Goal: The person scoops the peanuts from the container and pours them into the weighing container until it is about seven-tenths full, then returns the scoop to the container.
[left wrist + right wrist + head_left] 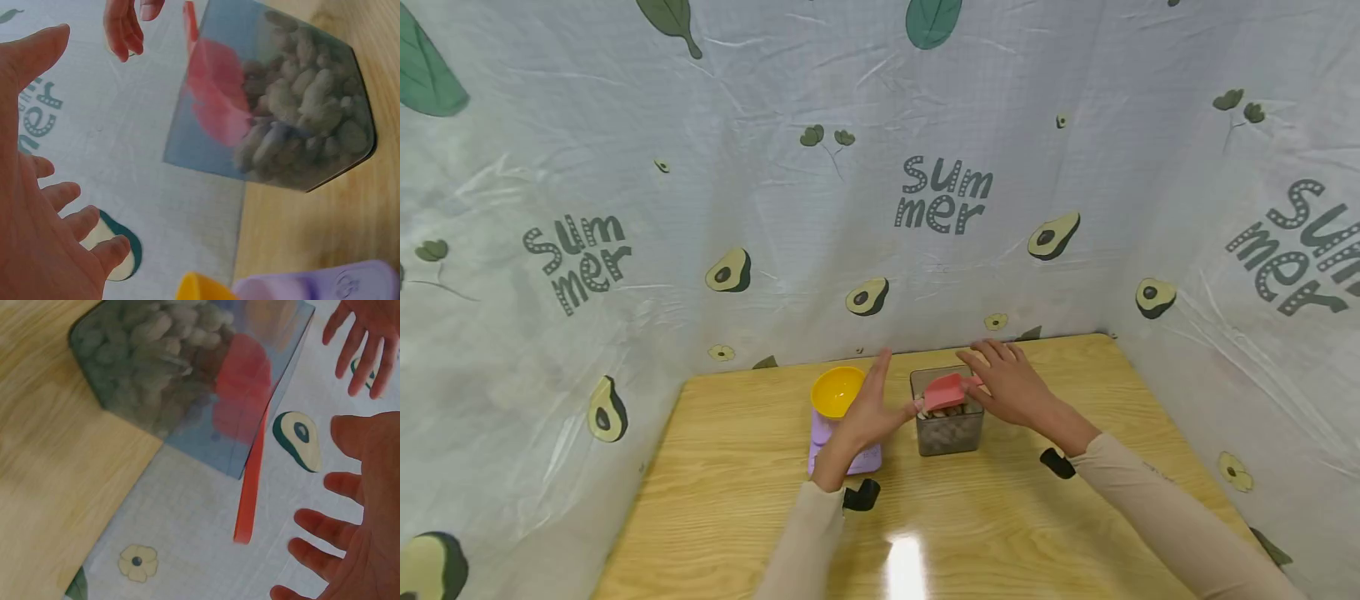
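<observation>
An avocado-printed sheet point(775, 217) is hanging behind a wood-grain table point(730, 508). On the table, a pink scoop point(943, 392) is resting inside a see-through box point(949, 437), its head lying against peanut-like pieces point(294, 94) and its handle sticking out over the rim. The right hand point(1011, 389) is hovering near that handle, fingers spread and released. The left hand point(868, 413) is hovering on the box's other side, its fingers also loose and grasping nothing. Further left, a yellow bowl point(837, 392) is sitting on a purple scale point(869, 461).
</observation>
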The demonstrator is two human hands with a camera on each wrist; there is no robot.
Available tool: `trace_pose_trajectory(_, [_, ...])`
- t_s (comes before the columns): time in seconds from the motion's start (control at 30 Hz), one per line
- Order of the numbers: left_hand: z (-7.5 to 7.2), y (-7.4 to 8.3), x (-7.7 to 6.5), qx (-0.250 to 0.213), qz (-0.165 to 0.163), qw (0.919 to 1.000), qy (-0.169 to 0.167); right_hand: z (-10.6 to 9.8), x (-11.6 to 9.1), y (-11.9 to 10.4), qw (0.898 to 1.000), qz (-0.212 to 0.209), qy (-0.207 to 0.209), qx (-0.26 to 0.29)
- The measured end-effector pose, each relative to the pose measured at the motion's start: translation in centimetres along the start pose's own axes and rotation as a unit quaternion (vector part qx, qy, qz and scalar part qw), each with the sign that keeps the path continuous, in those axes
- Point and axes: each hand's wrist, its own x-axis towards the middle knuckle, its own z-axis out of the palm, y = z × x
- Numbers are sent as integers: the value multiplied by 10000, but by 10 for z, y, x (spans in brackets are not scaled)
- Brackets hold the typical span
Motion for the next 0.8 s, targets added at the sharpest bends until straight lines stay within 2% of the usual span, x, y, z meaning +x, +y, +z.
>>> trace_pose_trajectory(0.07, [8,-4,4,-111,-45,9999,-51,0,0,2,9999,-58,-70,-93])
trace_pose_trajectory(0.27, [32,-19,14,72,-61,9997,-233,9,3,6,9971,-272,-413,-581])
trace_pose_trajectory(0.43, [44,-28,19,-225,-189,9985,-456,17,7,7,9920,-441,-581,-1033])
trace_pose_trajectory(0.53, [50,-32,22,-419,-238,9974,-532,21,8,5,9908,-540,-484,-1145])
trace_pose_trajectory(0.7, [56,-35,25,-743,-282,9946,-668,26,11,4,9899,-828,-73,-1150])
trace_pose_trajectory(0.8, [59,-34,26,-917,-219,9932,-678,27,12,6,9883,-927,102,-1209])
